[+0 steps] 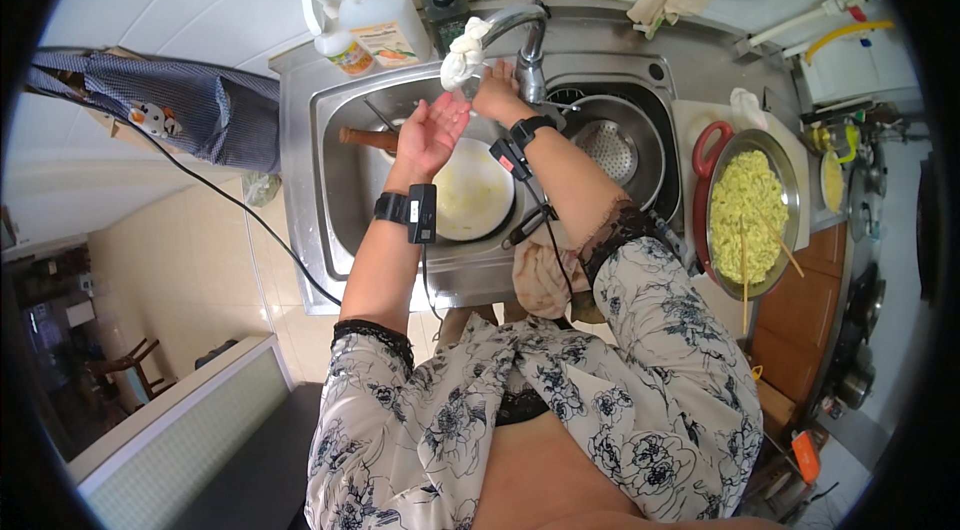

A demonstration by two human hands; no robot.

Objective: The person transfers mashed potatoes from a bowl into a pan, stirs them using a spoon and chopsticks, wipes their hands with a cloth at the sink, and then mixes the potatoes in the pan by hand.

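Note:
Over the left basin of a stainless steel sink [330,177], my left hand [436,131] is turned palm up with its fingers extended and nothing in it. Beside it, my right hand [498,93] has its fingers stretched out below the chrome faucet [517,20], also holding nothing. A white cloth [465,54] is knotted around the spout's end, just above both hands. What looks like clear water shows between them. Beneath lies a white plate [476,192] with yellowish residue. A brown wooden handle [367,138] sticks out to the left, its other end partly hidden by my left hand.
The right basin holds a metal pot [652,132] with a perforated strainer [607,151]. Pump bottles [382,20] line the back edge. A crumpled cloth [544,271] hangs at the front. At right, a red-handled pan [705,215] holds chopped yellow-green food [750,207] and chopsticks [744,275].

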